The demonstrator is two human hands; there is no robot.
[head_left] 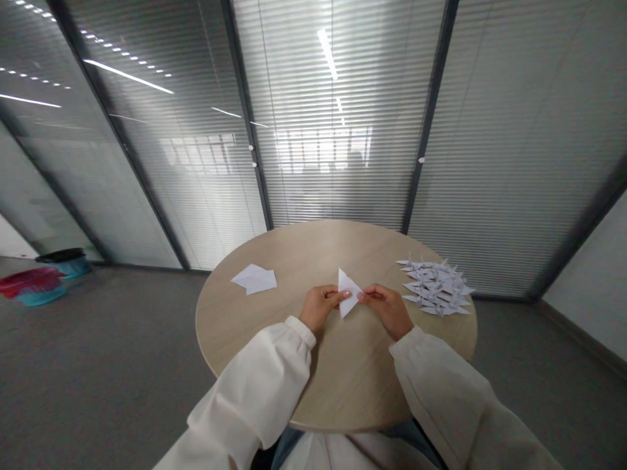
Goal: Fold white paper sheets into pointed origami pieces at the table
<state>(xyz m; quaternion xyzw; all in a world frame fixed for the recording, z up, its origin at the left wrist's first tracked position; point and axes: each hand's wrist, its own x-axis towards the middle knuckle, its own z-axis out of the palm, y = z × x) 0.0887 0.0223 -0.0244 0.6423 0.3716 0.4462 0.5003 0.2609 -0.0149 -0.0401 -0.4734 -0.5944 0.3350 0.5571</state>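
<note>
A small folded sheet of white paper (347, 284), triangular in outline, is held between my two hands above the middle of the round table. My left hand (321, 305) pinches its left side, the thumb lying across the paper. At the paper's right corner, the fingertips of my right hand (386, 307) are closed on it. Off to the left lie flat white paper sheets (255, 279), overlapping at angles. On the right side of the table sits a dense cluster of folded white paper pieces (435, 287) with pointed tips, arranged in rows.
The round wooden table (353, 391) stands close to a glass partition with blinds (337, 183). On the grey floor (147, 339) at the far left are two blue bins, one with a red liner (34, 282) and one with a black liner (61, 255).
</note>
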